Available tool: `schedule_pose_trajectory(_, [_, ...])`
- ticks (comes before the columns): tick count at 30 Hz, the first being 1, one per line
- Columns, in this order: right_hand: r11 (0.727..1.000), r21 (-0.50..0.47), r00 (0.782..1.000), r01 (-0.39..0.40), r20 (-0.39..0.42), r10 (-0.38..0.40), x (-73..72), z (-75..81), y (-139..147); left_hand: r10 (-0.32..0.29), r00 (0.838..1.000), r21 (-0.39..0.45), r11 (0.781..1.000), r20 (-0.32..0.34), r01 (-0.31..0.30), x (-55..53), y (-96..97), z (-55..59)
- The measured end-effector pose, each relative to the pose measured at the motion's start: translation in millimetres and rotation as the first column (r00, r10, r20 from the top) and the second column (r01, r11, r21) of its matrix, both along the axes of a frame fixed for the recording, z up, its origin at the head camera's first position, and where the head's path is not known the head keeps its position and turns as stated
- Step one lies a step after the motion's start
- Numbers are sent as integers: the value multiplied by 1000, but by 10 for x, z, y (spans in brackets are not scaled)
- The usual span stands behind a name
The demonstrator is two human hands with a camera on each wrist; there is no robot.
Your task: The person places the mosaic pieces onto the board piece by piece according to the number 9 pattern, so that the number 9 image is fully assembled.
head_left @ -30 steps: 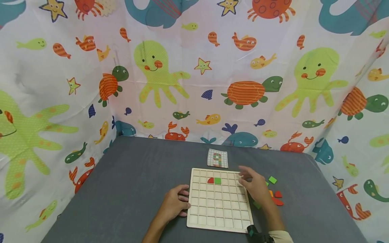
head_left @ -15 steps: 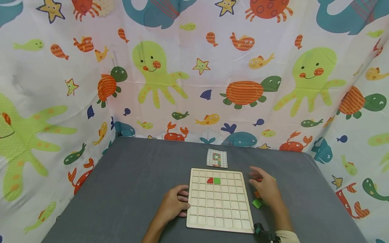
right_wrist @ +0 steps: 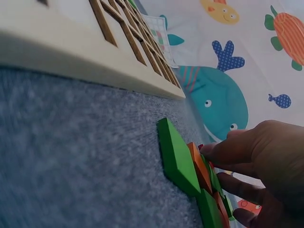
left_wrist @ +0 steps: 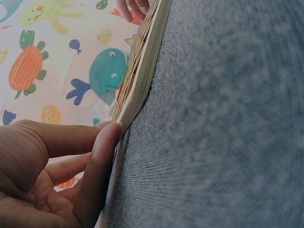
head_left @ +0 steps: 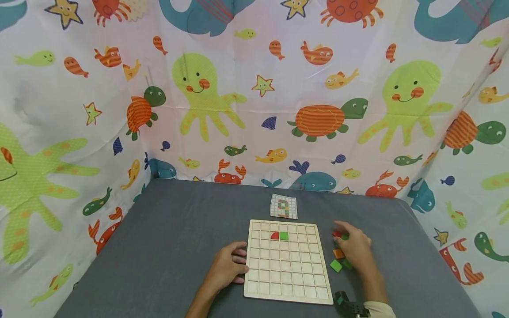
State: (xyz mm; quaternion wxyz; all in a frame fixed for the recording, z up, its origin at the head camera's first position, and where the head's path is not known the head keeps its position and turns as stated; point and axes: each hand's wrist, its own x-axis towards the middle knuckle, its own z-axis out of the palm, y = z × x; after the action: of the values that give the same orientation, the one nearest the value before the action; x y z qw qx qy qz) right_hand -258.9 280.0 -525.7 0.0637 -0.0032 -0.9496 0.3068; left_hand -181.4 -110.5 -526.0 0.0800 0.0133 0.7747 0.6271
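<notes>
A square wooden grid board (head_left: 286,269) lies on the grey cloth, with a red curved piece (head_left: 275,236) and a green square (head_left: 284,236) side by side in one upper row. My left hand (head_left: 226,267) grips the board's left edge; in the left wrist view its thumb and forefinger (left_wrist: 71,137) meet at the wooden rim. Right of the board, my right hand (head_left: 355,247) reaches over loose pieces, its fingertips around a red piece (head_left: 336,233) and touching the pile. An orange piece (head_left: 338,253) and a green square (head_left: 336,265) lie beside it; the hand hides others.
Behind the board lies a card (head_left: 283,206) printed with a coloured grid pattern. A curtain (head_left: 254,106) with sea animals rises behind the table and along its sides. A dark wrist device (head_left: 350,307) sits on my right wrist.
My right hand has moved right, from the board's upper right edge to the loose pieces. Several pieces it covered now show. The left hand stays at the board.
</notes>
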Motion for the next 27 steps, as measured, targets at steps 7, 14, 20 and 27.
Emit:
schedule_pose_trajectory(7, [1000,1,1000,10,15,-10,13,6,9,6,1000,15,1000,-5,-6,5,-7,1])
schedule_pose_trajectory(14, [1000,2,1000,3,17,-3,8,-1,9,7,1000,21,1000,-12,-7,7,-9,10])
schedule_pose_trajectory(20, [1000,5,1000,7,17,-7,18,0,-21,5,1000,15,1000,-7,-5,6,-9,10])
schedule_pose_trajectory(27, [1000,12,1000,5,4,-5,16,-1,-40,7,1000,12,1000,-7,-7,-5,-10,-5])
